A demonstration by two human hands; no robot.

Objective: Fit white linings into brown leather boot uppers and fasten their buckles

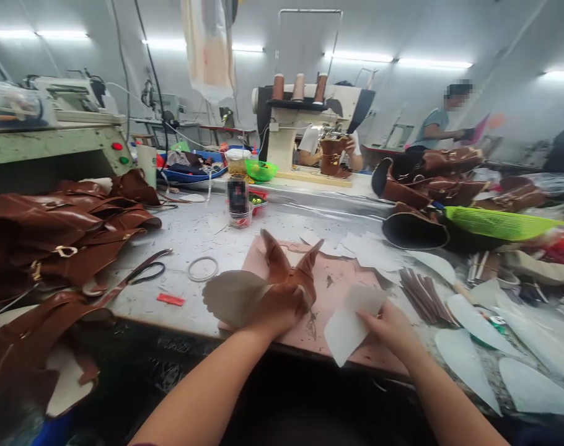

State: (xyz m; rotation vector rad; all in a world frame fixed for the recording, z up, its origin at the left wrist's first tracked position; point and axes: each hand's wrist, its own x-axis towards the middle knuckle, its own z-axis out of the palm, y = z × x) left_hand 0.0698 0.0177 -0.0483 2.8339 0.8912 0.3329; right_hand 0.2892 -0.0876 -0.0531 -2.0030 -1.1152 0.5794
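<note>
My left hand (284, 310) is closed on a brown leather boot upper (278, 260), whose two pointed flaps stand up away from me. The upper's pale, scallop-edged lining side (233, 298) spreads out to the left of my wrist. Between finger and thumb, my right hand (390, 322) pinches a thin white sheet piece (349, 334), held a little apart from the leather. Both hands are over a pink cutting board (335, 279) with dark marks on it. Part of the upper is hidden under my left fingers.
Brown leather uppers (54, 229) heap at the left. White cut pieces (468, 365) and dark strips (424, 296) lie right. A metal ring (202, 269), red strip (171, 300) and phone (238, 198) sit on the table. Ahead, a person's hands (351, 152) work at a sewing machine (282, 139).
</note>
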